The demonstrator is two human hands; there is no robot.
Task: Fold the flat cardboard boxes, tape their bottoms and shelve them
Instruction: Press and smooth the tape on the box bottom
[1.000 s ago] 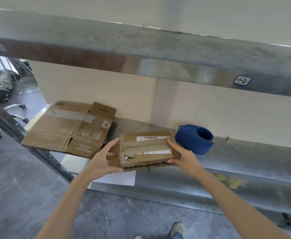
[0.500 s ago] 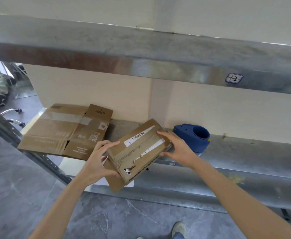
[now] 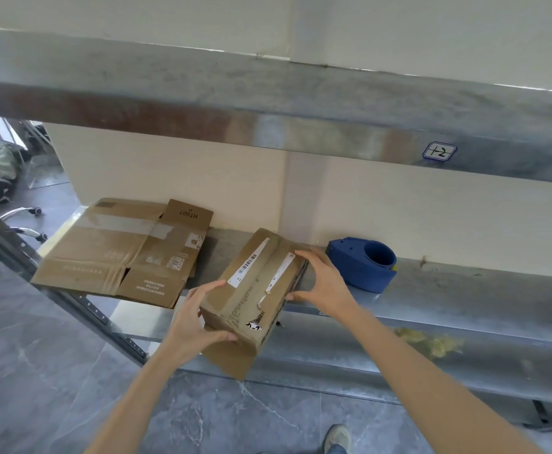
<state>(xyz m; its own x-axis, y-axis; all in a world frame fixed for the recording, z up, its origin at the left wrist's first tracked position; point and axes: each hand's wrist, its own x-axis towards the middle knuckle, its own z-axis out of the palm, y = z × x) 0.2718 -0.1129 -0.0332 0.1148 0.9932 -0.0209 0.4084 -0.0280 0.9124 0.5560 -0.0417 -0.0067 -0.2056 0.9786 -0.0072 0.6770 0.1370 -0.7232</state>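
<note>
A small folded cardboard box (image 3: 251, 293) with white labels on top lies skewed on the front of the metal shelf (image 3: 464, 309), its near flap hanging past the edge. My left hand (image 3: 192, 319) grips its near left corner, thumb under the side. My right hand (image 3: 320, 283) holds its far right end, fingers over the top edge. A flattened cardboard box (image 3: 120, 253) marked HT007 lies on the shelf to the left. A blue tape dispenser (image 3: 363, 263) sits just right of my right hand.
An upper metal shelf (image 3: 268, 103) with a "+2" label (image 3: 439, 151) runs overhead. A slanted shelf post (image 3: 55, 290) stands at the left. Office chair bases and bags lie on the grey floor far left. My shoe (image 3: 338, 437) shows below.
Both hands have turned the small box from lying crosswise to pointing diagonally toward the wall, and pushed it farther onto the shelf. The flat box and dispenser stayed put.
</note>
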